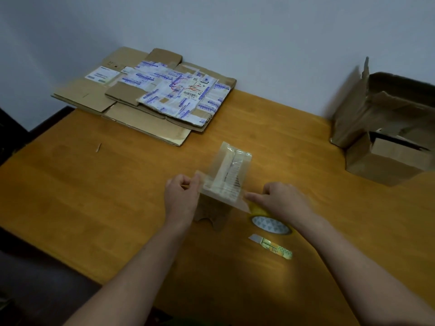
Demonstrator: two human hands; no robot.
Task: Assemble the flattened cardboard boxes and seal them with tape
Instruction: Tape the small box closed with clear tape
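Nearest me a utility knife [270,248] lies on the table [94,196], blade end pointing left, untouched. Just beyond it is the tape roll [270,225], yellow rim, patterned white core. My right hand [280,200] is curled over the roll's far edge and grips it, forefinger reaching left along the film. My left hand [182,194] pinches the free end of the tape strip [221,191] between thumb and fingers. The strip is drawn across the near top edge of the small box [233,165], which stands mid-table between both hands. The box is plain brown card with a glossy top where clear film already runs away from me over a printed label; a ragged flap edge shows at its near foot. Judgement: very light and thin-walled, so it will skate or crush if pressed hard. Steady it by the side walls and press along the seam only. The film looks slick and will likely cling to itself if it goes slack, so keep it taut. Far left is a stack of flattened cardboard [131,114], stiff, patched with blue-printed tape and labels; best lifted by its edges. Far right are opened boxes [376,128], flaps up.
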